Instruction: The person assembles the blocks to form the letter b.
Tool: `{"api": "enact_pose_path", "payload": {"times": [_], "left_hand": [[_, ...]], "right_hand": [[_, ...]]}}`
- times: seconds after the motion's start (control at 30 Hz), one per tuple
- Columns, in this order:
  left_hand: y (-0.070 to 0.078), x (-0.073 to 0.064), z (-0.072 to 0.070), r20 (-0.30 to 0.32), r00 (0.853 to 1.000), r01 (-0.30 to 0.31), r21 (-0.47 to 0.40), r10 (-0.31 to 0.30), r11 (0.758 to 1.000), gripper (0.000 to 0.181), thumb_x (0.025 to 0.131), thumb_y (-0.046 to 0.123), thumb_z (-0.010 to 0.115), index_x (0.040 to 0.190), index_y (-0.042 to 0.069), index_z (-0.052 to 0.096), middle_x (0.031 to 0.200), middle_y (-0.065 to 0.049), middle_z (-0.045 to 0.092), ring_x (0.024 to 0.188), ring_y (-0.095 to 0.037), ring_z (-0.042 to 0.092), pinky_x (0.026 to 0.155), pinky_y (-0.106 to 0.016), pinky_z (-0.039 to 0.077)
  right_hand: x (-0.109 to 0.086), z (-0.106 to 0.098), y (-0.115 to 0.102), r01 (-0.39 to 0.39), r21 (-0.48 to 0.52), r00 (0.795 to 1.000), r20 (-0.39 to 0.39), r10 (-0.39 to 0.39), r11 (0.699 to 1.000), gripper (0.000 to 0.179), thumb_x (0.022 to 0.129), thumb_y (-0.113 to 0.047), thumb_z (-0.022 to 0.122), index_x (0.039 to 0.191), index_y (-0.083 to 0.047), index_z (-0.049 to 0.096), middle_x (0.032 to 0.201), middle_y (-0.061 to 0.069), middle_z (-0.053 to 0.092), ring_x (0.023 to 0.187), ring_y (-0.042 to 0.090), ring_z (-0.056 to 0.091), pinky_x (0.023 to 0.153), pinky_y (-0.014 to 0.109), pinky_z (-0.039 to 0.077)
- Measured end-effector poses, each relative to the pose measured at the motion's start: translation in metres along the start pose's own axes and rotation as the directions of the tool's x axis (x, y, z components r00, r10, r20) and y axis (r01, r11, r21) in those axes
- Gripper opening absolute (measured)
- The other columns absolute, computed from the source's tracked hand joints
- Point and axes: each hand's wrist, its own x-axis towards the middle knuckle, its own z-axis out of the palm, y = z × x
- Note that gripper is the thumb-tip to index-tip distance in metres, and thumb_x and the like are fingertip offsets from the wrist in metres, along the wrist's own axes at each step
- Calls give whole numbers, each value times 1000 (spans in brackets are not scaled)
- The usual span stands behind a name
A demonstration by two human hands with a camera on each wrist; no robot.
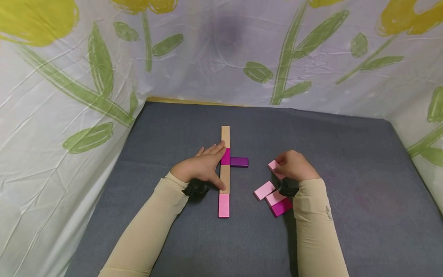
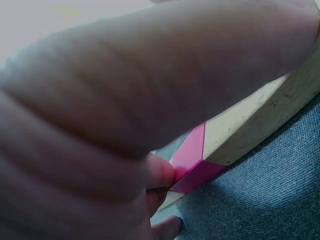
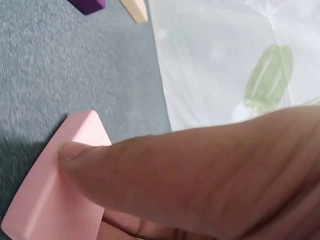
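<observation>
A straight row of flat blocks runs away from me in the head view: a pink block (image 1: 223, 206) at the near end, a bare wood block (image 1: 225, 173), a magenta block (image 1: 226, 157), and another wood block (image 1: 225, 135) at the far end. My left hand (image 1: 200, 166) lies along the row's left side, fingers spread, thumb at the middle wood block and fingertips at the magenta one. A purple block (image 1: 239, 162) juts out to the right beside the magenta block. Off to the right, my right hand (image 1: 295, 165) pinches a light pink block (image 3: 45, 190), thumb on its face.
Just below the right hand lie a light pink block (image 1: 264, 191), another pink one (image 1: 275, 197) and a magenta block (image 1: 282, 207), close together. Grey cloth (image 1: 363, 184) covers the table. White sheeting with painted flowers (image 1: 214, 69) hangs behind and at the sides.
</observation>
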Motion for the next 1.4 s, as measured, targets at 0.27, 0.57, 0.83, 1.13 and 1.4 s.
{"api": "enact_pose_path", "payload": {"times": [0.27,0.57,0.83,1.13,1.4], "left_hand": [[-1,0,0,1,1000,-2,-19,2,1000,136,73,47,95,169,7,6,177,-4,-9,164,-29,-2,129,-57,-5],[-2,2,1,0,1000,-2,-14,2,1000,137,73,48,95,169,7,6,177,-5,-9,164,-29,-2,129,-57,-5],[-1,1,1,-2,1000,-1,-11,1,1000,136,73,48,95,169,7,7,177,-5,-9,164,-30,-2,129,-57,-4],[-1,1,1,-5,1000,-2,-15,2,1000,136,73,48,95,169,8,7,177,-4,-8,164,-30,-2,129,-57,-5],[0,0,0,-5,1000,-6,-18,6,1000,136,73,47,95,169,7,7,177,-4,-8,164,-30,-2,128,-58,-5]], "right_hand": [[7,11,-10,43,14,999,0,-43,999,35,89,-11,73,118,7,74,105,21,75,98,34,70,90,52,57],[11,23,-22,90,26,996,-3,-90,996,31,90,-9,72,118,5,75,100,15,77,94,28,70,88,48,57],[14,28,-27,125,10,992,1,-125,992,29,91,-10,72,117,3,76,98,13,77,93,26,69,87,47,57],[14,30,-31,158,-17,987,16,-158,987,30,93,-8,69,120,2,76,100,12,76,92,24,68,87,47,57],[14,31,-32,202,-39,979,4,-202,979,28,94,-6,68,119,3,77,97,12,75,87,23,67,83,45,57]]}}
